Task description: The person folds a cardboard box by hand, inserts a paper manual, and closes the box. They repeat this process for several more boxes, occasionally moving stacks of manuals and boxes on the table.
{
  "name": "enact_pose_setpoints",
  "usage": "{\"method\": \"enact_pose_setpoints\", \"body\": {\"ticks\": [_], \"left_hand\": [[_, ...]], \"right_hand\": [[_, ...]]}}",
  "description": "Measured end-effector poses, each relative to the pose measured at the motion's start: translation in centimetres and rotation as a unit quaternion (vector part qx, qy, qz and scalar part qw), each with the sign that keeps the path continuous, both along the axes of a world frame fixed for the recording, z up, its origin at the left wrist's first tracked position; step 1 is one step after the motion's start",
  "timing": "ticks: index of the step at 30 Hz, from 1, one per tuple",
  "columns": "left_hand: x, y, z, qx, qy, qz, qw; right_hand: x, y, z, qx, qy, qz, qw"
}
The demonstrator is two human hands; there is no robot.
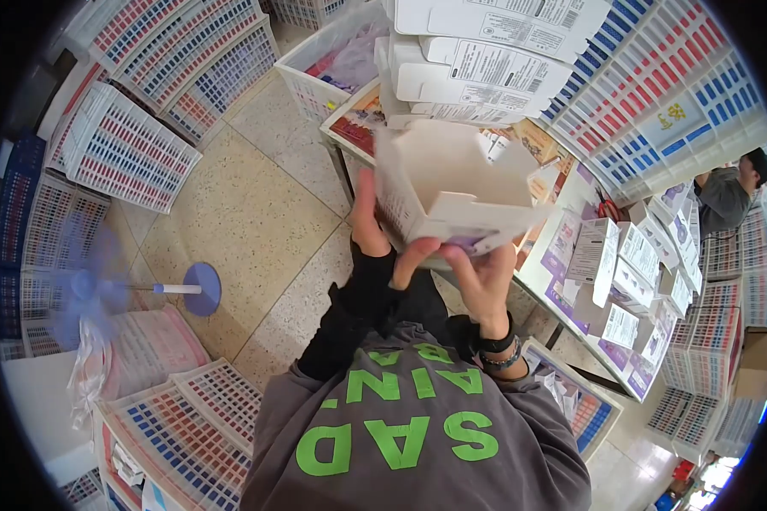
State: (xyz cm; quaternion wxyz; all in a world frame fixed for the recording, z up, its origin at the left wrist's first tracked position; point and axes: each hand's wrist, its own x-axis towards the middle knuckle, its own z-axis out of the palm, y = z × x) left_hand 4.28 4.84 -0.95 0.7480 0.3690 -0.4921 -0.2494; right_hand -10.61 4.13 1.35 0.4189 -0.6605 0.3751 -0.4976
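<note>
Here's the long table [537, 279], a latticed plastic crate [639, 111] rising beside it, a stack of printed white cartons [486, 72] on top. Front and centre, the open-topped white carton [473, 213] is held up at the table's near edge! Smaller white cartons [595, 251] crowd the right side. Left hand [383, 243] grips the carton's left corner, right hand [486, 285] its near side. Beyond, a red-handled tool [607, 207].
</note>
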Motion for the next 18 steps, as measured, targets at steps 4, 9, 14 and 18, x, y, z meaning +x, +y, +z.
{"method": "enact_pose_setpoints", "body": {"ticks": [4,9,14,18], "left_hand": [[1.9,-1.0,-2.4,-0.023,-0.222,-0.072,0.972],[0.1,-1.7,-2.1,-0.169,-0.163,-0.087,0.968],[0.5,-1.7,0.6,-0.209,-0.231,-0.015,0.950],[0.8,-1.5,0.7,-0.244,-0.241,0.005,0.939]], "right_hand": [[0.3,-0.8,3.7,0.045,-0.312,0.078,0.946],[-0.7,-0.7,5.0,-0.006,-0.201,0.130,0.971],[-0.1,0.0,5.5,0.033,-0.112,0.066,0.991],[-0.3,0.3,6.5,0.077,-0.181,0.109,0.974]]}}
